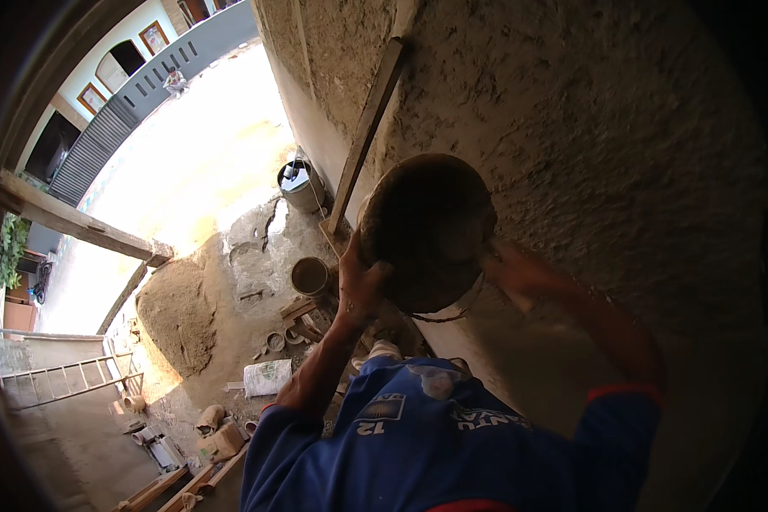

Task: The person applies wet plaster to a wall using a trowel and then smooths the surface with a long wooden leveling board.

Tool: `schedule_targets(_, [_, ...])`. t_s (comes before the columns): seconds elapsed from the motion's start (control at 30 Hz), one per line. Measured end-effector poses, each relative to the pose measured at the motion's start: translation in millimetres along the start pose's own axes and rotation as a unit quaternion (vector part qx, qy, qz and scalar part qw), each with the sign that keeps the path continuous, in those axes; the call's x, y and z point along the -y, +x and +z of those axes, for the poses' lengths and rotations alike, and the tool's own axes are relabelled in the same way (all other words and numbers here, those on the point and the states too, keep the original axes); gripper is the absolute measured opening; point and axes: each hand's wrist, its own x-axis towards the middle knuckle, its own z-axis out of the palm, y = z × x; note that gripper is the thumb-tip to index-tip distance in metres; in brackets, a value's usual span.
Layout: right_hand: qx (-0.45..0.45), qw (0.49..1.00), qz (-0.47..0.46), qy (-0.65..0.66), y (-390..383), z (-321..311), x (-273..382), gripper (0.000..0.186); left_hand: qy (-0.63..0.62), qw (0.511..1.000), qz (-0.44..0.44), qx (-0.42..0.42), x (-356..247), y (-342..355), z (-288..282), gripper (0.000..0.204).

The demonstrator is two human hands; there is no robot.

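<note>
The left hand point(363, 286) grips the near-left rim of a dark bucket point(394, 194), held up beside the rough plastered wall point(606, 162). The right hand point(517, 273) is at the bucket's right side, blurred; whether its fingers close on it, I cannot tell.

Rough and deep in shadow, the plastered wall point(589, 145) filled the whole right side, while over on the left sunlight burned the open yard point(188, 171) white! Beyond that glare ran a grey boundary wall point(209, 49), a pale building point(77, 75) with framed windows point(154, 39) behind. A timber beam point(85, 226) cut across, a sand heap point(175, 320) sat on the dusty floor point(252, 243), and lower left, in shade, a ladder point(81, 392) showed.
</note>
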Motion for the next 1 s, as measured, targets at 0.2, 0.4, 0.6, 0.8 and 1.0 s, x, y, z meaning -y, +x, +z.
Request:
schedule_targets(0.2, [0.040, 0.991, -0.093, -0.086, 21.8, 4.6, 51.1, 0.052, 0.045, 0.999, -0.013, 0.022, -18.1, 6.5, 0.3, 0.070])
schedule_targets(0.4, [-0.071, 0.911, -0.302, -0.273, 26.1, -0.4, 74.9, 0.051, 0.084, 0.996, -0.014, 0.038, -26.7, 24.4, -18.9, 0.069])
schedule_targets(0.6, [-0.162, 0.701, -0.361, -0.594, 19.7, 6.9, 79.0, 0.048, 0.058, 0.996, -0.065, -0.023, -35.2, 17.8, -31.3, 0.062])
schedule_targets(0.8, [-0.301, 0.513, -0.506, -0.624, 14.7, -30.0, 21.1, 0.042, 0.011, 1.000, -0.026, 0.010, -7.0, 6.5, -30.9, 0.068])
schedule_targets(1.0, [-0.113, 0.806, -0.372, -0.447, 14.2, -3.3, 63.0, 0.048, 0.045, 0.997, -0.055, 0.003, 2.8, -13.8, -5.0, 0.070])
